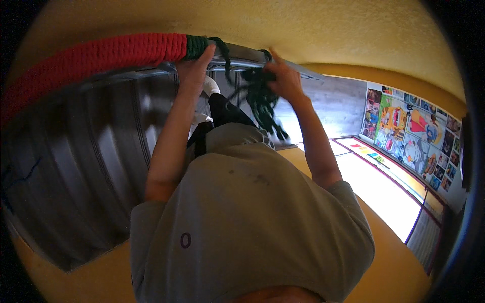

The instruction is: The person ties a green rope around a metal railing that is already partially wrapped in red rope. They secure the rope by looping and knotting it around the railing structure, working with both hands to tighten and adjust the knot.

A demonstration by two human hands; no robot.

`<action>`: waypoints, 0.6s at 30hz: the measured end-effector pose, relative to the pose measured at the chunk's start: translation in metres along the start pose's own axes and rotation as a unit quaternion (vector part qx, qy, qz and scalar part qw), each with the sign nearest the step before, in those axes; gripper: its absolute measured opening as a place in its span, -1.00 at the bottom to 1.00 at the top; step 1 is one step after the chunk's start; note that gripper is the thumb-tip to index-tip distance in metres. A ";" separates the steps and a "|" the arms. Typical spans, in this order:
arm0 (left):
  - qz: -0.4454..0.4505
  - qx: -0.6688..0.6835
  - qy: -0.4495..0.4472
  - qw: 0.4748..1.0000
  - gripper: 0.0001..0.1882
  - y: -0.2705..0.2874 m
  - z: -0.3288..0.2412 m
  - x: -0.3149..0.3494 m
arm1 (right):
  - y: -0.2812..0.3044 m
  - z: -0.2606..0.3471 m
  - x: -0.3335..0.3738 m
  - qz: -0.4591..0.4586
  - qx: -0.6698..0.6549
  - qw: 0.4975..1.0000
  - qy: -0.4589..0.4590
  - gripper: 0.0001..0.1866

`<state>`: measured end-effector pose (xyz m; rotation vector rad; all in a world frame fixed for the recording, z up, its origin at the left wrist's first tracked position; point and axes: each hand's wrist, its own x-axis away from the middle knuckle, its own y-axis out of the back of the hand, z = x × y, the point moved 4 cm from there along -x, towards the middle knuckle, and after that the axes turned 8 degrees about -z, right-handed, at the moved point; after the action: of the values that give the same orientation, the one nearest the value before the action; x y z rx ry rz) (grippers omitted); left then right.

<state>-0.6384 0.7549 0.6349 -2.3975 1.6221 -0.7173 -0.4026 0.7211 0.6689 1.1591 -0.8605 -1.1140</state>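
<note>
A metal handrail (247, 54) runs across in front of me along the wall. Tightly wound red yarn (116, 49) covers its left stretch, followed by a short band of dark green yarn (196, 47). My left hand (193, 69) grips the rail from below at the end of the green band, thumb up on the near side. A loose green strand hangs beside that thumb. Closed on a dangling bundle of dark green yarn (262, 98), my right hand (286, 78) is at the bare rail farther right, its index finger raised against a strand there.
Grey stairs (86, 146) fill the left, with a dark blue strand (25, 177) at the far left. The yellow wall (283, 25) rises behind the rail. A grey floor (333, 106), a picture-covered wall (409, 126) and a bright window (379, 187) are at right.
</note>
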 end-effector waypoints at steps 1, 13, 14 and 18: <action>0.000 0.009 -0.001 1.000 -0.49 -0.002 0.002 -0.001 | -0.011 -0.021 -0.017 0.016 -0.101 0.994 -0.037 -0.77; 0.006 0.035 -0.005 0.999 -0.46 -0.008 -0.004 0.000 | -0.058 -0.059 -0.018 -0.161 -0.391 0.894 -0.151 -0.72; 0.006 0.029 -0.012 0.999 -0.46 -0.009 -0.005 0.000 | -0.056 -0.056 -0.015 -0.176 -0.373 0.900 -0.141 -0.71; 0.017 -0.036 0.005 0.999 -0.27 -0.001 -0.002 -0.004 | -0.049 -0.036 -0.002 -0.237 -0.395 0.856 -0.234 -0.64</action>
<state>-0.6397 0.7597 0.6361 -2.4124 1.7169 -0.6773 -0.3798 0.7313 0.6138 0.3928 -0.3654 -1.9734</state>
